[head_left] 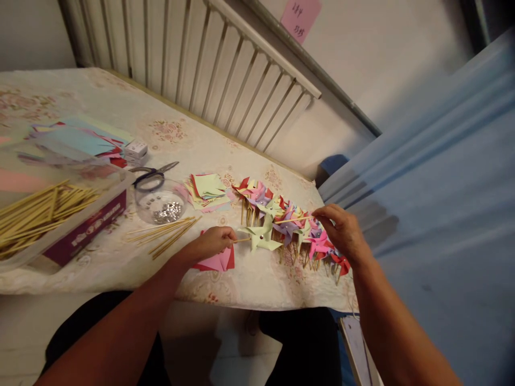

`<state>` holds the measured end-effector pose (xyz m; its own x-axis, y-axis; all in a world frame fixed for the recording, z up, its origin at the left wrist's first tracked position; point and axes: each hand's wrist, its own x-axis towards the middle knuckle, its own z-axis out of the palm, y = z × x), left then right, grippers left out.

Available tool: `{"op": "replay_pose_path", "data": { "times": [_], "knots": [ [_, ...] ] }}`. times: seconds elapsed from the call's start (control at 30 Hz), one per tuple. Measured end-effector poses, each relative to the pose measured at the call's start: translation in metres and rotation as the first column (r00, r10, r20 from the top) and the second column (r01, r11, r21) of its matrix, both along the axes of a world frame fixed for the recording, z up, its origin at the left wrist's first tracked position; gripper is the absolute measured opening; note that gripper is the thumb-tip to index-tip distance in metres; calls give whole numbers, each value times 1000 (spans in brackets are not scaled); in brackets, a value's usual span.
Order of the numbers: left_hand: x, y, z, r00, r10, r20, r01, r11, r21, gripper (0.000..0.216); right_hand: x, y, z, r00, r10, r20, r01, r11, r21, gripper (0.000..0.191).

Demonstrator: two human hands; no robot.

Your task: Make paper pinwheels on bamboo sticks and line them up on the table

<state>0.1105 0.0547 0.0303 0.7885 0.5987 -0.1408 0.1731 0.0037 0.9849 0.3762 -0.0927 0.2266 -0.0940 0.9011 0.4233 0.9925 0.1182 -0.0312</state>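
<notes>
My left hand point(217, 241) is closed, its fingertips pinching a short length of thin stick that runs to a pale green paper pinwheel point(260, 236). A dark round pin sits at the pinwheel's middle. Between the thumb and fingers of my right hand point(340, 228) is a thin wooden stick point(293, 219), its far end pointing left past the pinwheel's upper blade. Behind and right of it lies a row of finished pinwheels point(287, 220) in pink, red, purple and green. Pink and red paper squares point(219, 261) lie beneath my left hand.
Left of my hands are loose sticks point(171, 236), a clear round tub point(161, 206) with shiny metal pins, scissors point(155, 172) and a stack of paper squares point(207, 188). A plastic bin point(118, 185) of sticks stands far left. A blue curtain point(442, 177) hangs at the right.
</notes>
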Motion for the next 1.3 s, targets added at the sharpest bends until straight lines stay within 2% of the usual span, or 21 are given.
{"op": "replay_pose_path", "data": {
  "times": [0.1,0.2,0.33,0.47,0.6,1.0,1.3],
  "knots": [
    [-3,2,1,1000,13,19,-15,991,131,15,-6,5,-1,998,21,66,-20,1000,-16,21],
    [-4,4,2,999,44,29,-50,957,287,16,-12,9,-5,988,28,154,-20,999,-50,23],
    [-4,7,2,999,40,32,-49,921,386,18,-20,13,-5,947,37,318,-1,993,-115,25],
    [-4,7,1,999,33,3,-31,907,419,19,-30,14,0,887,97,452,-20,985,-170,25],
    [-3,8,-3,999,37,0,-33,888,458,20,-38,13,2,843,148,518,-55,980,-191,25],
    [-1,9,-8,999,34,-24,-19,884,467,19,-51,16,-11,847,238,475,-78,940,-333,20],
    [0,10,-10,998,32,-50,-5,884,467,19,-45,16,-13,851,228,474,-75,945,-318,21]
  ]
}}
